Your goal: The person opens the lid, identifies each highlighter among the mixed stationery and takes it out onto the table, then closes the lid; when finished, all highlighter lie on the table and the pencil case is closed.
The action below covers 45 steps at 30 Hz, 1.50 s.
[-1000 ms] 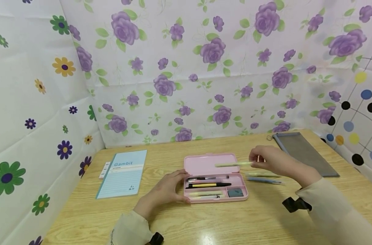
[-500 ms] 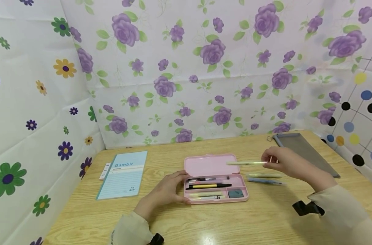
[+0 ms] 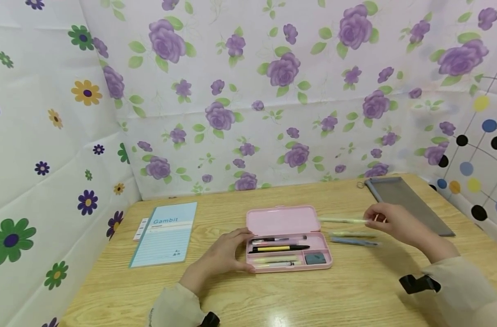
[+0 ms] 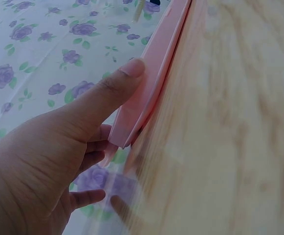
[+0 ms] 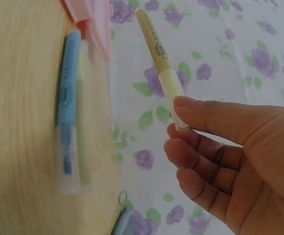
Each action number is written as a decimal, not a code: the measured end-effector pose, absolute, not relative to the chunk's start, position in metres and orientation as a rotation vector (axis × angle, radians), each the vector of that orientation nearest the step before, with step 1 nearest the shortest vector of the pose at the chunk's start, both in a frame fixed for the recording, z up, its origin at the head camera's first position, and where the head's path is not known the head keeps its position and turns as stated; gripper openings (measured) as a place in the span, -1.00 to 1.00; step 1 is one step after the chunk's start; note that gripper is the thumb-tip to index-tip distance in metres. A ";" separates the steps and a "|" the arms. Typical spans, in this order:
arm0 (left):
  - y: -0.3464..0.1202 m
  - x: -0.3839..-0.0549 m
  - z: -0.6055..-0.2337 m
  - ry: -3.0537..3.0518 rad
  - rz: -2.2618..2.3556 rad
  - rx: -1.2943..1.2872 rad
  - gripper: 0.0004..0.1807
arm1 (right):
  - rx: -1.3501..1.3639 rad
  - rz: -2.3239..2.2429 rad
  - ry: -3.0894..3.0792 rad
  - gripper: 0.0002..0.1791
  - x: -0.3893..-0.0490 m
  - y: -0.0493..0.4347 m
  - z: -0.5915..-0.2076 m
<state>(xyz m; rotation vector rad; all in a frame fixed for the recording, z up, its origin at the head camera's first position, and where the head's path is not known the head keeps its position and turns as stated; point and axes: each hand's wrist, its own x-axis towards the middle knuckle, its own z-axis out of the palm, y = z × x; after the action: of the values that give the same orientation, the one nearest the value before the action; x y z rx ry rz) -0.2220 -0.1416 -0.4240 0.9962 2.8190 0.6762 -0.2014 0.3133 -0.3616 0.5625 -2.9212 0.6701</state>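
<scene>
My right hand (image 3: 395,222) pinches a pale yellow highlighter (image 3: 340,220) by its clear capped end between thumb and fingers. In the right wrist view this highlighter (image 5: 156,41) slants up and away from the fingertips. An open pink pencil case (image 3: 279,219) lies on the table, its lid tipped back. At the case's left end, my left hand (image 3: 217,252) holds it, thumb along the front wall and fingers behind. Inside the case are a black-and-yellow pen (image 3: 279,248), several other pens and a dark eraser (image 3: 315,258). Right of the case lie a blue highlighter (image 3: 352,241) and another yellow highlighter (image 3: 348,234).
A light blue notebook (image 3: 162,245) lies at the left, with a white card (image 3: 140,228) partly under it. A grey mesh zip pouch (image 3: 416,202) lies at the back right. Flowered cloth (image 3: 220,113) hangs behind the wooden table (image 3: 297,299).
My right hand has moved right with the yellow highlighter, from over the case's lid to beyond its right edge, above the two loose highlighters. The left hand has stayed on the case.
</scene>
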 end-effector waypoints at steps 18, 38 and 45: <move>-0.140 -0.222 -0.425 2.811 0.702 0.971 0.00 | 0.456 0.702 -2.942 -0.90 -0.216 0.340 -0.396; -0.140 -0.220 -0.424 2.803 0.708 0.982 0.00 | 0.485 0.779 -2.990 -0.87 -0.226 0.354 -0.414; -0.140 -0.221 -0.424 2.809 0.701 0.982 0.00 | 0.502 0.748 -3.020 -0.90 -0.231 0.354 -0.416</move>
<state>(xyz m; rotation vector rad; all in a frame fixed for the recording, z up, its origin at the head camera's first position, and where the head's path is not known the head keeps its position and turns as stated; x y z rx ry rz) -0.2208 -0.1399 -0.4235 0.9822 2.8093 0.7008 -0.2309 0.3541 -0.4160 0.5024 -3.0205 0.7477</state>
